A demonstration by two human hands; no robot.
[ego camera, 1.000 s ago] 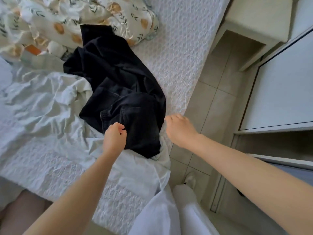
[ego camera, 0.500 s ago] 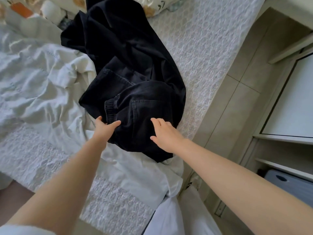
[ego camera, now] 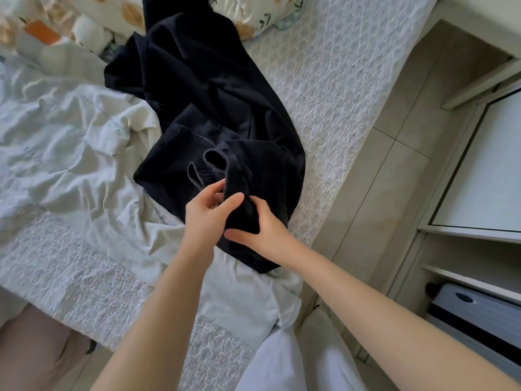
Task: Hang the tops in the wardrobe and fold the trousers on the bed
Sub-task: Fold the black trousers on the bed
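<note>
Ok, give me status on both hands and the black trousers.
Left hand and right hand both gripping black trousers near waistband. Trousers crumpled, unfolded, on bed. White garment partly underneath them.

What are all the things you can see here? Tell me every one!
black trousers: one heap, black, middle of the bed
white garment: one, off-white, crumpled left of the trousers
bed cover: one, white, textured, over the bed
flowery bedding: one, cream with orange and green print, far end of the bed
floor tiles: several, beige, right of the bed
cabinet: one, white, far right
box: one, grey-blue, under a cabinet shelf
left hand: one, pinches the trousers' waistband
right hand: one, grips the trousers beside it
</note>
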